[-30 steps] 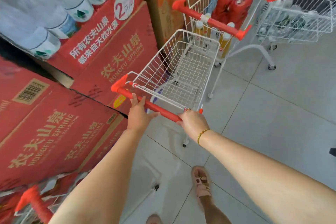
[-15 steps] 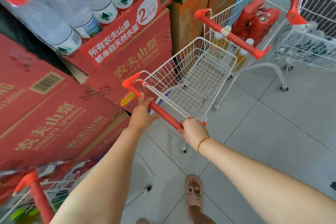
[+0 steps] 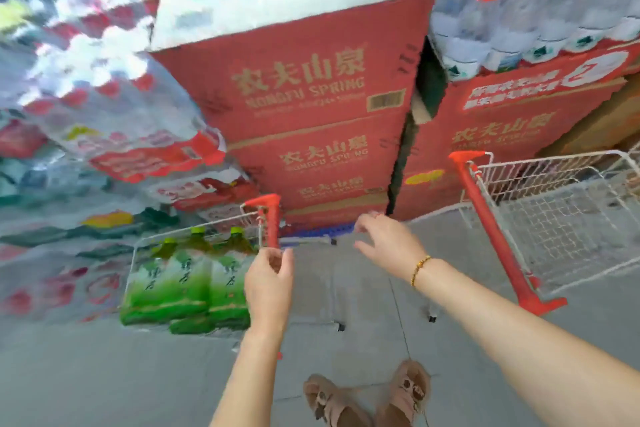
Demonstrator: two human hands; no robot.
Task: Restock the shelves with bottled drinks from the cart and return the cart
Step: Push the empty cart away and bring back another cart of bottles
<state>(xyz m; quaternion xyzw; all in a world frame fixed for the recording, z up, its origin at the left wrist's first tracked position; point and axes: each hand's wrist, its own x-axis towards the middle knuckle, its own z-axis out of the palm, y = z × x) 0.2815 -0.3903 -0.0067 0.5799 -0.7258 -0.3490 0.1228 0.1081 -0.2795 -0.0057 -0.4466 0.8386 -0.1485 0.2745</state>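
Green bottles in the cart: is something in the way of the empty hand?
Yes. Between the right hand and the green bottles stand the cart's red handle, the left hand holding it, and the wire basket wall. The basket's top looks open.

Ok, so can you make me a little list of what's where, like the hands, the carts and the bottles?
left hand: fingers curled round the red handle of the loaded cart
right hand: open, in the air, touching nothing
green bottles: upright inside the loaded cart, left side
second cart: right side, nothing seen inside
red cartons: stacked behind both carts
water bottles: red caps, on cartons, top right
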